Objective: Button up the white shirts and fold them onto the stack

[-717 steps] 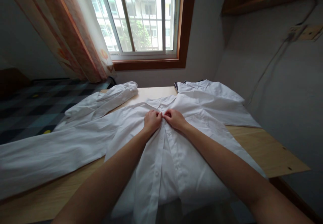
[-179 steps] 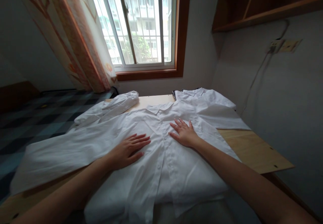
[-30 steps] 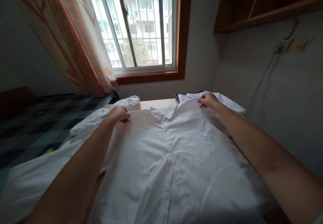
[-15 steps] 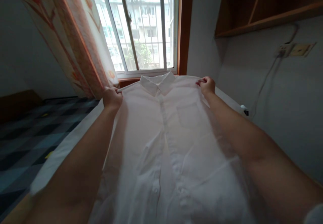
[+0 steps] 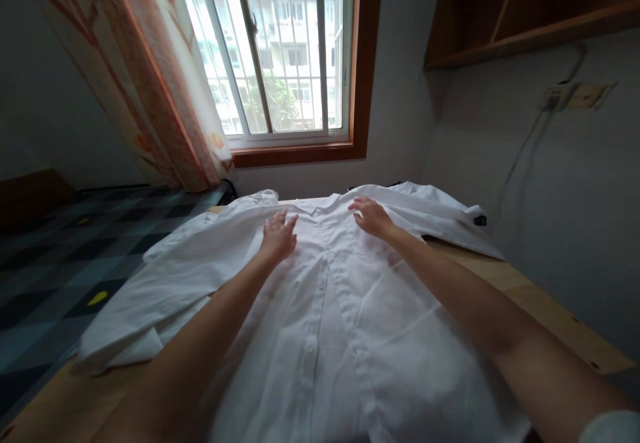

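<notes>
A white button-up shirt (image 5: 285, 310) lies front side up across a wooden table, its collar toward the window and its sleeves spread to both sides. The lower front hangs partly apart along the buttons. My left hand (image 5: 279, 235) is over the chest on the left of the button line, fingers spread, holding nothing. On the other side, near the collar, my right hand (image 5: 369, 216) has its fingers stretched out and apart, also without a grip. Whether the palms touch the cloth I cannot tell.
The wooden table (image 5: 520, 290) shows at the right and lower left. A bed with a checked cover (image 5: 45, 263) stands at left. Beyond are a flowered curtain (image 5: 150, 76) and a barred window (image 5: 285, 63). A wooden shelf (image 5: 530, 36) and a corded wall socket (image 5: 555, 96) are at right.
Both hands have let go of the shirt's shoulders and moved inward. The shirt's raised upper part has dropped onto the table, and the window sill shows above it.
</notes>
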Demonstrator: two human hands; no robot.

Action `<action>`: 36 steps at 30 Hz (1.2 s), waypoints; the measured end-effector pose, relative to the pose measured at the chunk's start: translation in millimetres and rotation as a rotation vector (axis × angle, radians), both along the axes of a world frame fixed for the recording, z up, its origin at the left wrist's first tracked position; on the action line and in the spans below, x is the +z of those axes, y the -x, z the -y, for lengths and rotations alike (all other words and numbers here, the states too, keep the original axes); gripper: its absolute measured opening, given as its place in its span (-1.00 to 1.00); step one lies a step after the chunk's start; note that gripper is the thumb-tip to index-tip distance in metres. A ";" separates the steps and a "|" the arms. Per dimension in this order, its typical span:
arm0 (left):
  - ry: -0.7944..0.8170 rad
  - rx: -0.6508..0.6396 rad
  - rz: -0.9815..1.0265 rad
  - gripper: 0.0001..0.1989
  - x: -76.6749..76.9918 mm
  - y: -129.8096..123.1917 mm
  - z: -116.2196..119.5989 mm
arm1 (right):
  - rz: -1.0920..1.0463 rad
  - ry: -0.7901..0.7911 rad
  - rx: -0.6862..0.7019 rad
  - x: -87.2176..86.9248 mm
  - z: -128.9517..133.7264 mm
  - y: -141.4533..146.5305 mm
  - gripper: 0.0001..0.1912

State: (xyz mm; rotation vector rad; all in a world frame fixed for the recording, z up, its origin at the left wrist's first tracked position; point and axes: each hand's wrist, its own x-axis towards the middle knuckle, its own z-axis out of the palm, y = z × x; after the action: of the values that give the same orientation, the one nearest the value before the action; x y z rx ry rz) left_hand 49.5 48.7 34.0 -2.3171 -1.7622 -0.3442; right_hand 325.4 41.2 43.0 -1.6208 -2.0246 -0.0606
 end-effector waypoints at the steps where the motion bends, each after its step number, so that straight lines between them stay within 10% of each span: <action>1: 0.015 -0.081 -0.007 -0.44 -1.8 -4.7 8.8 | 0.040 0.026 0.079 1.5 13.1 9.3 -0.68; 6: 0.116 -0.391 0.066 -0.60 -4.0 -14.5 54.7 | 0.062 0.165 0.264 -3.9 81.8 45.2 -0.73; 12: 0.197 -0.445 0.126 -0.80 13.2 -16.6 105.8 | -0.091 0.285 0.325 -24.3 126.6 57.8 -0.91; 24: 0.282 -0.260 0.027 -0.84 -13.9 -31.0 121.5 | 0.196 0.449 0.109 -8.4 130.5 87.8 -0.69; 32: 0.355 -0.248 -0.114 -0.73 -3.2 -34.7 121.2 | 0.173 0.459 0.156 -9.8 115.5 96.8 -0.98; 36: 0.344 -0.248 -0.127 -0.71 0.4 -36.3 121.5 | -0.014 0.555 0.187 -16.0 113.6 71.0 -0.79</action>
State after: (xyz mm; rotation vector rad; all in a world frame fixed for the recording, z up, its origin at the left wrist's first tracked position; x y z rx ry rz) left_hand 85.8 -72.8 34.4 -2.7345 -1.5789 0.0777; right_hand 254.3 -72.4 27.0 -1.7150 -2.3012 0.6297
